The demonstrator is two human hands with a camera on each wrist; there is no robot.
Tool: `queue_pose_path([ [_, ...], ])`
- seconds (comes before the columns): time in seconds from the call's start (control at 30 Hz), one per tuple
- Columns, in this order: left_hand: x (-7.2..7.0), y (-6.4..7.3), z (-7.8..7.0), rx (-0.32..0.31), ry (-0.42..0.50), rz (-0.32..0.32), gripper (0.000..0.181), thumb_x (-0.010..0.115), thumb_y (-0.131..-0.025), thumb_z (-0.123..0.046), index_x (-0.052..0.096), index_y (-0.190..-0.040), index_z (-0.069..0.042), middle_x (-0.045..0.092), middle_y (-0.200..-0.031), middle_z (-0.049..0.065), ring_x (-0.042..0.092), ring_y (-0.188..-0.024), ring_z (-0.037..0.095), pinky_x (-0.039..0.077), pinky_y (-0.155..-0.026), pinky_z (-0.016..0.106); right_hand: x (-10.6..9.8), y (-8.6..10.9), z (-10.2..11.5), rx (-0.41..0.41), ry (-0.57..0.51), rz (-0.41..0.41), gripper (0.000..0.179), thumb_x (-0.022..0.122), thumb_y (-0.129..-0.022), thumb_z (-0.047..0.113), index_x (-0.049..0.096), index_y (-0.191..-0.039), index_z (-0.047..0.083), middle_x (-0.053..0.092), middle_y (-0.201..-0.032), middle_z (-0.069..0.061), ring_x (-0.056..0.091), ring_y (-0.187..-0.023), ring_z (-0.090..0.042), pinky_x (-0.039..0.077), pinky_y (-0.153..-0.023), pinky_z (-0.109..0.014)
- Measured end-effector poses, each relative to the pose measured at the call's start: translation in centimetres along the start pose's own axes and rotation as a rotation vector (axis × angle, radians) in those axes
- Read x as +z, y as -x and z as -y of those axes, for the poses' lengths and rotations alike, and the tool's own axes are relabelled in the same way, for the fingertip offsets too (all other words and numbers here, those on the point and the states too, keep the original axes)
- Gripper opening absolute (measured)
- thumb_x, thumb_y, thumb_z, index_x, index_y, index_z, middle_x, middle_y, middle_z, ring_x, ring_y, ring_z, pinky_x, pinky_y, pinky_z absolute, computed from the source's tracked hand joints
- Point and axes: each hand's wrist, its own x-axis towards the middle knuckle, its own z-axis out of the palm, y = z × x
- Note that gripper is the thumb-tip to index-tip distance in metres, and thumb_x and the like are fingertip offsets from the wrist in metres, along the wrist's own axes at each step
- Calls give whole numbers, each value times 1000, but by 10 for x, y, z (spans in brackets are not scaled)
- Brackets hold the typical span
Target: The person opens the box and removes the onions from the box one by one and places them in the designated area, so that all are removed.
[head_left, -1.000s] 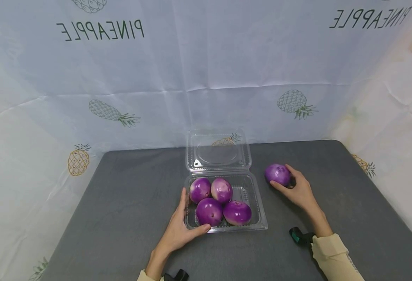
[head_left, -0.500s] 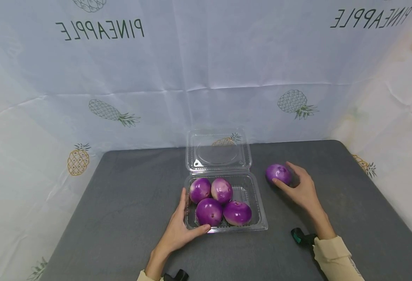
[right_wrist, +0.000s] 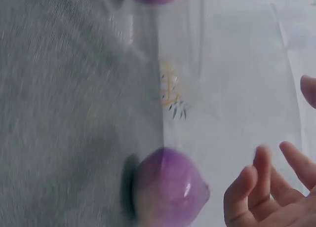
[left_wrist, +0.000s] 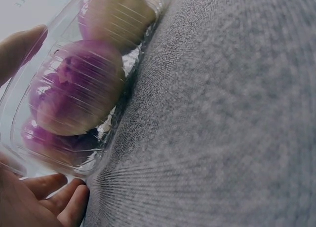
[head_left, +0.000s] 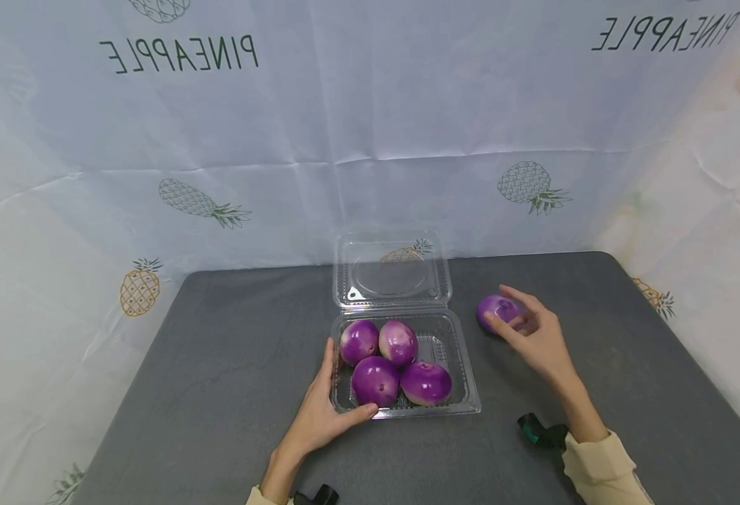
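A clear plastic clamshell box (head_left: 467, 365) stands with its lid raised at the back. Several glossy purple onions (head_left: 376, 381) with pale patches lie inside it. At the box's front left corner my left hand (head_left: 322, 414) touches it, thumb along the front rim and straight fingers along the left side. The left wrist view has the left fingertips (left_wrist: 74, 202) low against the box. One loose onion (head_left: 491, 308) sits on the table right of the box. Over it hovers my right hand (head_left: 540, 344), thumb and fingers spread; the right wrist view shows them apart from this onion (right_wrist: 170, 187).
A dark grey cloth-covered table (head_left: 250, 337) carries everything. Behind it hangs a pale curtain (head_left: 294, 126) printed with pineapples, and the box's transparent lid (head_left: 391, 280) stands close to it. A dark wrist camera (head_left: 536, 429) juts from my right wrist.
My right hand has let go of the loose onion: its fingers were around it, then drew back right, and now stand spread above it. The left hand and box have not moved.
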Motion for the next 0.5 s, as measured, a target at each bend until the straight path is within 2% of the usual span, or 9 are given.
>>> queue_pose_path([
  [0.1, 0, 0, 0, 0, -2, -4, 134, 91, -72, -34, 0, -164, -2, 27, -168, 20, 37, -152, 35, 48, -112, 50, 3, 3, 9, -7, -70, 36, 54, 77, -92, 16, 59, -143, 13, 60, -104, 7, 50, -60, -2, 41, -50, -25],
  [0.2, 0, 0, 0, -3, -4, -4, 134, 91, -72, -34, 0, -164, -2, 28, -168, 21, 37, -152, 35, 48, -111, 50, 7, 5, 15, -37, -113, 81, 54, 77, -91, 11, 60, -142, 13, 57, -87, 14, 43, -53, -3, 36, -46, -27],
  [0.33, 0, 0, -1, -7, 1, -1, 134, 91, -72, -34, 0, -164, -2, 28, -168, 21, 37, -152, 35, 47, -112, 51, 13, 8, 21, -92, -139, 147, 54, 77, -90, 7, 60, -141, 12, 59, -87, 21, 35, -48, -1, 32, -41, -27],
  [0.4, 0, 0, -1, -8, 3, 1, 134, 91, -72, -34, -1, -164, -2, 28, -168, 21, 37, -152, 36, 47, -112, 52, 16, 10, 24, -119, -144, 171, 55, 77, -89, 7, 61, -141, 12, 62, -96, 23, 33, -47, 0, 31, -40, -26],
  [0.47, 0, 0, -1, -8, 6, 3, 134, 91, -72, -34, -1, -164, -2, 27, -168, 21, 36, -152, 36, 47, -112, 53, 19, 12, 26, -143, -148, 192, 55, 77, -89, 6, 61, -141, 11, 63, -88, 19, 31, -47, 2, 29, -39, -25],
  [0.5, 0, 0, -1, -7, 6, 4, 134, 91, -72, -34, -1, -164, -2, 27, -168, 21, 36, -152, 36, 47, -112, 53, 21, 13, 27, -154, -148, 200, 55, 77, -89, 6, 61, -141, 11, 59, -76, 14, 29, -47, 3, 29, -39, -25],
])
